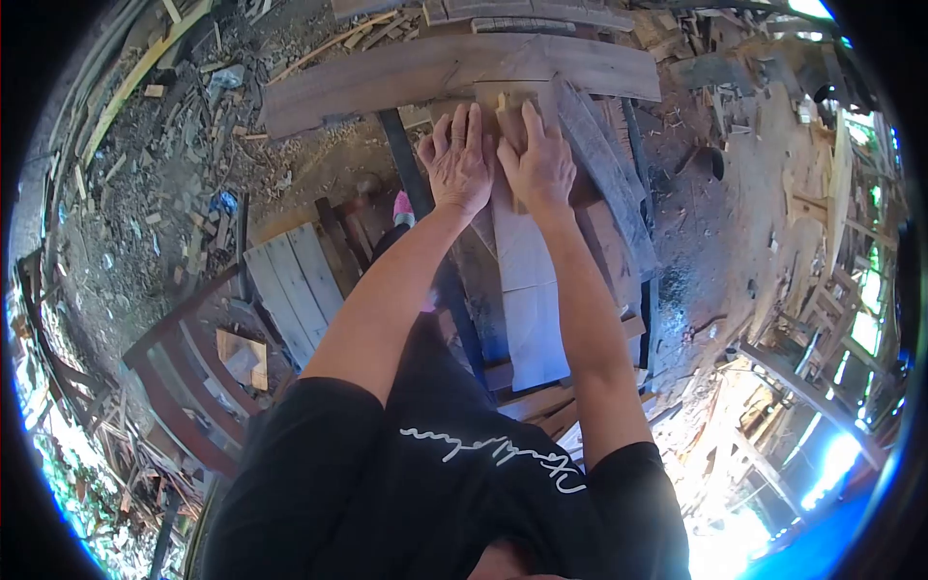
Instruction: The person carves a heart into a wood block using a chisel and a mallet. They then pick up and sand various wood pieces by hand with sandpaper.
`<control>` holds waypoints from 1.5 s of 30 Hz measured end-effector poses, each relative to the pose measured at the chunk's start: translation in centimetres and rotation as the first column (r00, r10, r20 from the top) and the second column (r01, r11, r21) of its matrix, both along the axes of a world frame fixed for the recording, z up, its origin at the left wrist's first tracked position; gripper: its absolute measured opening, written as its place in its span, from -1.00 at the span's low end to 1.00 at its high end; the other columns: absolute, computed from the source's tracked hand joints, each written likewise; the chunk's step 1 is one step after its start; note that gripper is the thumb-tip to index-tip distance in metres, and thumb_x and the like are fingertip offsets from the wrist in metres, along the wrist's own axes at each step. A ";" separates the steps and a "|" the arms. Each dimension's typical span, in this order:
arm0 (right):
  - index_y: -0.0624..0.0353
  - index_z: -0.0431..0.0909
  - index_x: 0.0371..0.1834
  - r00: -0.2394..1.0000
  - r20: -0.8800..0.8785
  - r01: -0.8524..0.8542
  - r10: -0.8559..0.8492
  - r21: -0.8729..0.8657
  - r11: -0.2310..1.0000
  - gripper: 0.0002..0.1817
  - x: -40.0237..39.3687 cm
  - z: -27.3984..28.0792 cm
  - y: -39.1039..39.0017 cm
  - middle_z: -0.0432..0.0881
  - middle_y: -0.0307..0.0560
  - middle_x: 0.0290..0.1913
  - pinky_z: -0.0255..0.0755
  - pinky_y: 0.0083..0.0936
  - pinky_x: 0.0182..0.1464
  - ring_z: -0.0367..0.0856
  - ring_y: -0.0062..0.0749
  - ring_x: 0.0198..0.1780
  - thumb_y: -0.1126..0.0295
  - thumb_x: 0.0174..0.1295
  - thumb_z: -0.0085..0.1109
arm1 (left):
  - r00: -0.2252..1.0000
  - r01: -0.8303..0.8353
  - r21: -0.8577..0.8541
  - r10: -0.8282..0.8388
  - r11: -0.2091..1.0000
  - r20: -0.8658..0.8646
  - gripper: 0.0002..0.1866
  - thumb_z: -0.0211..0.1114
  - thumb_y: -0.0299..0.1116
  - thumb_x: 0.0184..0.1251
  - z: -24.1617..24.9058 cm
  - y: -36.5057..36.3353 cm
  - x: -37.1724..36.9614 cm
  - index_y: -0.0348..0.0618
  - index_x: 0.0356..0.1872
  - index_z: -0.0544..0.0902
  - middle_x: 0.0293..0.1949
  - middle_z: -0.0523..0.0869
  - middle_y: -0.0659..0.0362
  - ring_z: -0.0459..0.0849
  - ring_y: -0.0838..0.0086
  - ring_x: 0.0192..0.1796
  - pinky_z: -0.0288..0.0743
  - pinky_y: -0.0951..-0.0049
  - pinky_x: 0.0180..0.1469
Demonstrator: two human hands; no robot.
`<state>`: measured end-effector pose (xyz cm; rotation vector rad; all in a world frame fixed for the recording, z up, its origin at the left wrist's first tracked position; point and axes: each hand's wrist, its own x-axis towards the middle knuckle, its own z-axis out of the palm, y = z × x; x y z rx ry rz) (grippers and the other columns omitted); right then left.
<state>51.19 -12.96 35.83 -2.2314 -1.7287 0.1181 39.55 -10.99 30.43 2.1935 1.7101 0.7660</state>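
Observation:
Both of my hands are side by side at the far end of a pale board that runs toward my body. My left hand lies flat with its fingers stretched forward over dark brown wood. My right hand curves over a narrow wooden block, thumb on its left side and fingers on top. The block's underside and part of its length are hidden by the hand. Just beyond my fingertips, a wide weathered plank lies crosswise.
A grey board slants along the right of the work surface. Slatted wooden pieces and a reddish-brown slatted frame stand at left. Wood scraps litter the dirt floor. Timber is stacked at right.

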 end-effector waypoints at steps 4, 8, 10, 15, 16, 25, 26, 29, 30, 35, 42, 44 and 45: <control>0.05 0.37 0.45 0.997 -0.061 -0.045 0.044 -0.013 0.999 -0.25 -1.5 0.5 -13.6 0.59 0.22 -0.02 0.52 -0.04 -0.02 0.60 0.17 -0.06 0.21 0.14 0.36 | 1.000 -0.006 0.024 0.006 1.000 -0.001 -0.43 0.14 -0.19 0.46 -0.3 0.2 0.1 -0.05 0.46 0.37 0.38 0.48 0.14 0.36 0.17 0.39 0.08 0.01 0.36; 0.06 0.34 0.47 0.999 -0.017 -0.054 0.051 -0.320 0.946 -0.18 -1.7 1.0 -27.2 0.54 0.31 -0.02 0.55 -0.01 -0.08 0.60 0.21 -0.12 0.19 0.08 0.42 | 1.000 -0.010 0.032 0.011 0.999 -0.007 -0.42 0.14 -0.19 0.45 -0.5 0.3 0.1 -0.03 0.47 0.36 0.39 0.46 0.13 0.35 0.18 0.38 0.11 0.03 0.33; 0.06 0.36 0.45 0.997 0.006 -0.077 0.081 -0.271 0.959 -0.20 -1.2 0.8 -23.7 0.55 0.27 -0.04 0.54 -0.04 -0.12 0.60 0.17 -0.14 0.18 0.09 0.41 | 1.000 0.006 0.002 -0.006 1.000 -0.009 -0.42 0.14 -0.20 0.44 -0.2 0.2 0.0 -0.04 0.47 0.36 0.39 0.46 0.13 0.35 0.18 0.38 0.12 0.03 0.33; -0.09 0.36 0.45 0.999 -0.049 -0.021 0.019 -0.053 0.998 -0.26 -0.3 -0.3 -4.0 0.53 0.18 -0.04 0.54 -0.03 -0.06 0.57 0.16 0.02 0.11 0.14 0.30 | 1.000 -0.003 -0.024 0.003 1.000 -0.001 -0.43 0.14 -0.22 0.44 0.0 0.1 0.0 -0.04 0.45 0.38 0.40 0.46 0.14 0.34 0.16 0.42 0.08 0.03 0.36; -0.10 0.36 0.45 0.999 -0.047 0.009 -0.012 -0.061 0.998 -0.26 -0.2 -0.2 -0.7 0.53 0.19 -0.03 0.53 -0.02 -0.05 0.57 0.16 0.02 0.11 0.13 0.30 | 1.000 0.011 -0.003 -0.011 1.000 -0.007 -0.43 0.14 -0.22 0.44 0.1 0.1 0.0 -0.04 0.45 0.38 0.40 0.46 0.14 0.34 0.16 0.42 0.08 0.03 0.36; -0.01 0.40 0.42 0.998 -0.004 -0.069 0.069 -0.118 0.991 -0.28 -1.6 1.2 -23.2 0.54 0.17 -0.09 0.56 -0.08 -0.17 0.61 0.07 -0.13 0.19 0.11 0.33 | 0.999 -0.005 0.017 0.006 1.000 -0.037 -0.45 0.09 -0.19 0.47 -0.6 -0.1 0.2 -0.02 0.46 0.38 0.40 0.46 0.17 0.35 0.20 0.41 0.08 0.02 0.36; 0.00 0.41 0.40 0.996 -0.020 -0.091 0.089 -0.193 0.977 -0.28 -1.4 1.4 -24.8 0.54 0.16 -0.10 0.56 -0.10 -0.20 0.62 0.05 -0.14 0.19 0.11 0.34 | 0.998 0.004 0.008 -0.003 1.000 -0.069 -0.45 0.08 -0.18 0.48 -0.6 0.1 0.1 -0.02 0.46 0.38 0.40 0.46 0.17 0.35 0.20 0.41 0.08 0.02 0.36; 0.00 0.40 0.38 0.998 -0.019 -0.056 0.053 -0.265 0.963 -0.30 -0.8 1.4 -19.0 0.55 0.14 -0.12 0.55 -0.07 -0.20 0.61 0.04 -0.16 0.19 0.11 0.34 | 0.998 0.007 -0.027 -0.009 1.000 -0.068 -0.45 0.07 -0.19 0.48 -0.3 -0.1 0.1 0.00 0.47 0.37 0.40 0.46 0.16 0.34 0.19 0.42 0.08 0.01 0.36; -0.02 0.39 0.40 0.997 -0.008 -0.083 0.083 -0.152 0.985 -0.29 -0.2 0.6 -15.3 0.55 0.15 -0.11 0.55 -0.06 -0.18 0.61 0.06 -0.15 0.17 0.11 0.33 | 0.999 -0.003 -0.010 0.003 1.000 -0.054 -0.45 0.07 -0.19 0.48 -0.2 0.2 0.1 0.00 0.47 0.37 0.40 0.47 0.15 0.34 0.18 0.42 0.07 0.01 0.37; -0.10 0.35 0.44 0.998 -0.066 -0.005 -0.001 -0.096 0.995 -0.26 1.5 -0.2 2.0 0.54 0.17 -0.06 0.53 0.05 -0.08 0.59 0.14 -0.08 0.12 0.13 0.30 | 0.999 0.014 -0.028 -0.015 0.999 -0.029 -0.46 0.13 -0.21 0.46 0.4 0.0 -0.2 -0.01 0.43 0.41 0.39 0.48 0.14 0.35 0.15 0.41 0.08 0.00 0.37; -0.09 0.34 0.48 0.993 0.027 -0.116 0.116 -0.025 0.993 -0.20 0.1 0.2 -17.3 0.57 0.14 -0.08 0.54 -0.07 -0.21 0.60 0.05 -0.21 0.17 0.09 0.35 | 0.999 0.033 -0.034 -0.034 0.999 -0.026 -0.43 0.12 -0.22 0.44 -0.2 0.1 0.0 0.00 0.46 0.36 0.43 0.41 0.12 0.29 0.15 0.45 0.06 0.00 0.38; -0.05 0.41 0.40 0.993 -0.042 -0.113 0.108 -0.150 0.982 -0.27 -0.6 1.2 -23.3 0.57 0.13 -0.09 0.55 -0.10 -0.22 0.61 0.03 -0.21 0.17 0.08 0.35 | 0.998 0.037 -0.032 -0.039 0.999 -0.040 -0.42 0.11 -0.21 0.45 -0.6 0.4 0.1 -0.01 0.48 0.34 0.43 0.40 0.10 0.29 0.15 0.45 0.05 -0.01 0.38; -0.05 0.41 0.40 0.993 -0.052 -0.109 0.102 -0.162 0.981 -0.27 -0.5 1.0 -22.7 0.57 0.13 -0.09 0.55 -0.10 -0.22 0.61 0.03 -0.21 0.17 0.08 0.35 | 0.998 0.038 -0.023 -0.039 0.999 -0.042 -0.42 0.11 -0.21 0.45 -0.6 0.4 0.1 -0.01 0.48 0.33 0.43 0.40 0.10 0.29 0.15 0.45 0.05 -0.01 0.37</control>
